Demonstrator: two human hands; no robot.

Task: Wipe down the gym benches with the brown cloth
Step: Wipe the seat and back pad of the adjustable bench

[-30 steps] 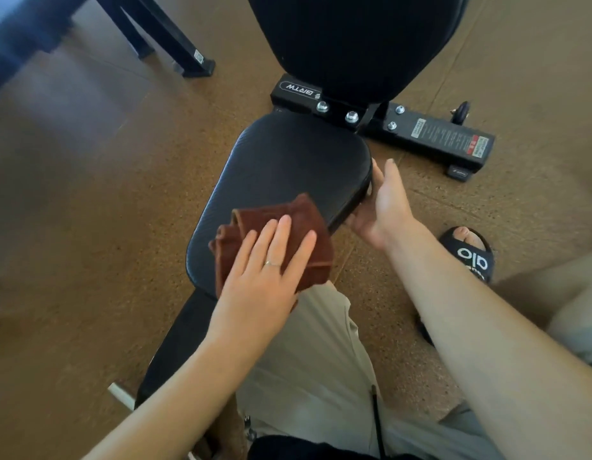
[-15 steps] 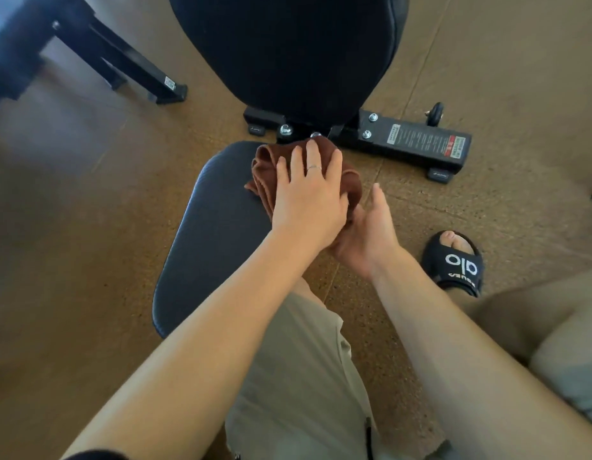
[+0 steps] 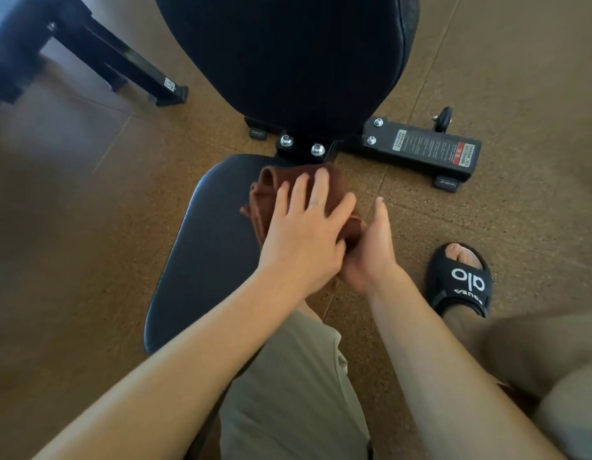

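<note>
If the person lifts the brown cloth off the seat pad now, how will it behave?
The brown cloth is bunched in soft folds under the left hand, so it would probably hang limp. It looks thick and napped, so it likely grips the textured seat pad rather than sliding freely. It is probably light.

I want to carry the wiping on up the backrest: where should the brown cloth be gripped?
Judging by its pose, take the crumpled brown cloth by its bunched left folds, coming from above. They stand up exposed on the black padded seat, while the left hand lies flat over the rest and the right hand blocks the right edge.
</note>
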